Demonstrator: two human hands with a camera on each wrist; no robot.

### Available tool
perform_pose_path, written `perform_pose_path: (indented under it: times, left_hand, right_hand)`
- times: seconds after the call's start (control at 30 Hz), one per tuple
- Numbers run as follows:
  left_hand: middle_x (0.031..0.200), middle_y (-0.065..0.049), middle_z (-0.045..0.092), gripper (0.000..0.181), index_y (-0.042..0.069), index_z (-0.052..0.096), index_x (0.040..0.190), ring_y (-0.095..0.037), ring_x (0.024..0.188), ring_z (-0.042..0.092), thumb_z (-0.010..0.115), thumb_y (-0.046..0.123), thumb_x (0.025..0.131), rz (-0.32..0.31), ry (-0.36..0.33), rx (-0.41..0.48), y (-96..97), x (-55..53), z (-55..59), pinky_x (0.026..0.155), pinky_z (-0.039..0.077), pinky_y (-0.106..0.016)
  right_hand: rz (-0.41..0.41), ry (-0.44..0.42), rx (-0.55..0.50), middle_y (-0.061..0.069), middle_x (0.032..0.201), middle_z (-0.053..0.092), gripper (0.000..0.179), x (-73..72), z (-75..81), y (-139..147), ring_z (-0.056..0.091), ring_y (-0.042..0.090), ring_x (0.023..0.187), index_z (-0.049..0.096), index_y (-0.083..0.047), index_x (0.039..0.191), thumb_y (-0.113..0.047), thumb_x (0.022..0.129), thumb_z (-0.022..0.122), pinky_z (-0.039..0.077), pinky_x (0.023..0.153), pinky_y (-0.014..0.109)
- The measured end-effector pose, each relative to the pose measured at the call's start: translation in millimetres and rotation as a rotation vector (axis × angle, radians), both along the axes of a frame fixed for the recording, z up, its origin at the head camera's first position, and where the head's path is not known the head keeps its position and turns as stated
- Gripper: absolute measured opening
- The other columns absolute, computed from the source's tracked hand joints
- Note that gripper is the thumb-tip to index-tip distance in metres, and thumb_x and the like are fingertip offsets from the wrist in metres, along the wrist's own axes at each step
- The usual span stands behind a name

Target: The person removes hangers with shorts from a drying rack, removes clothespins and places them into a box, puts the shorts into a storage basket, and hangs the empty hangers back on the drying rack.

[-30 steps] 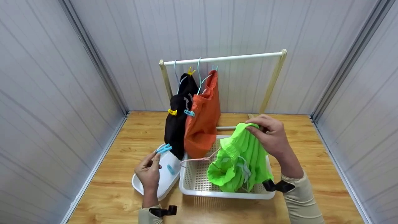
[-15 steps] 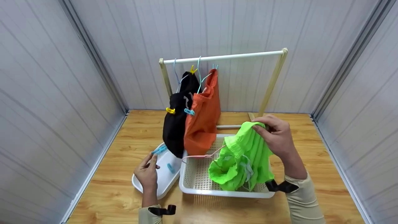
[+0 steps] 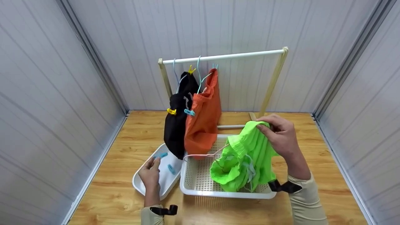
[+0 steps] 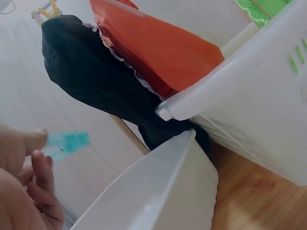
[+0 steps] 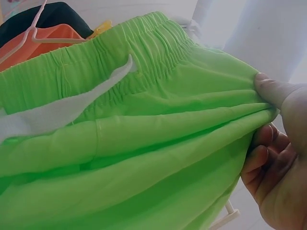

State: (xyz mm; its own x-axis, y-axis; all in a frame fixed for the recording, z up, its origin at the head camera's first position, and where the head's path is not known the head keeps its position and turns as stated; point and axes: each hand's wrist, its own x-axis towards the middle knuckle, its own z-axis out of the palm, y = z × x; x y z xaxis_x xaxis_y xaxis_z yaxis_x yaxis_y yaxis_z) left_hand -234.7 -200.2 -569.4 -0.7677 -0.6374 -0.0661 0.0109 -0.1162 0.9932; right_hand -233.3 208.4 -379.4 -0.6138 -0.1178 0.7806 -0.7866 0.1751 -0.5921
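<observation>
In the head view my left hand (image 3: 150, 172) is over the small white tray, pinching a light blue clothespin (image 4: 69, 143) between thumb and fingers. A second blue clothespin (image 3: 171, 169) lies in the tray (image 3: 137, 184). My right hand (image 3: 279, 134) grips bright green shorts (image 3: 240, 147) by one side, thumb on the near face of the cloth. Their elastic waistband (image 5: 144, 43) faces left, with a pale drawstring (image 5: 72, 103) hanging from it. A pink hanger (image 3: 200, 155) runs into the waist opening, hook pointing left. The shorts hang over the white basket (image 3: 228, 194).
Behind the basket stands a rack with a white rail (image 3: 237, 56). Black shorts (image 3: 176, 131) and orange shorts (image 3: 203, 118) hang at its left on hangers, held by yellow and blue clothespins. Panel walls surround the wooden surface (image 3: 103, 187).
My left hand has lowered slightly toward the tray, still pinching the clothespin. My right hand has shifted a little to the right, drawing the green shorts along.
</observation>
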Motion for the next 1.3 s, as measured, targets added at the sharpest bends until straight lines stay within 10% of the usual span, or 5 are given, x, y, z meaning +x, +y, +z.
perform_pose_path:
  times: [0.47, 0.67, 1.0, 1.3]
  left_hand:
    - [0.107, -0.020, 0.063, 0.039, -0.009, 0.062, 0.122, -0.016, 0.090, 0.059, 0.072, 0.004, 0.086, -0.033, -0.018, -0.011, 3.4, -8.6, -6.2, 0.067, 0.049, -0.018]
    - [0.120, -0.021, 0.056, 0.039, -0.006, 0.056, 0.131, -0.017, 0.080, 0.063, 0.063, 0.007, 0.094, -0.071, -0.057, -0.001, 2.8, -6.0, -9.1, 0.069, 0.051, -0.020]
    - [0.104, -0.014, 0.059, 0.026, -0.007, 0.062, 0.118, -0.014, 0.074, 0.058, 0.057, 0.008, 0.098, -0.134, -0.036, -0.035, 6.5, -4.9, -0.8, 0.066, 0.047, -0.022]
    - [0.083, -0.013, 0.063, 0.018, -0.014, 0.063, 0.106, -0.015, 0.068, 0.059, 0.056, -0.001, 0.096, -0.225, 0.028, -0.089, 16.2, 1.7, -4.2, 0.061, 0.048, -0.022]
  right_hand:
    - [-0.030, 0.004, 0.001, 0.013, 0.077, 0.060, 0.012, 15.4, 22.1, -8, 0.029, 0.011, 0.051, 0.068, 0.012, 0.094, 0.016, 0.083, 0.066, 0.025, 0.049, 0.024]
    - [-0.021, -0.003, -0.011, 0.014, 0.077, 0.060, 0.017, 6.7, 9.2, -2, 0.028, 0.014, 0.050, 0.069, 0.009, 0.096, 0.017, 0.081, 0.066, 0.024, 0.047, 0.024]
    - [-0.010, 0.010, -0.029, 0.013, 0.080, 0.062, 0.018, -6.3, -2.8, 7, 0.030, 0.011, 0.050, 0.069, 0.010, 0.096, 0.019, 0.081, 0.065, 0.025, 0.047, 0.022]
    - [-0.083, -0.008, -0.018, 0.017, 0.080, 0.063, 0.012, 11.7, 14.4, -4, 0.036, 0.010, 0.045, 0.065, 0.013, 0.096, 0.017, 0.087, 0.059, 0.033, 0.045, 0.019]
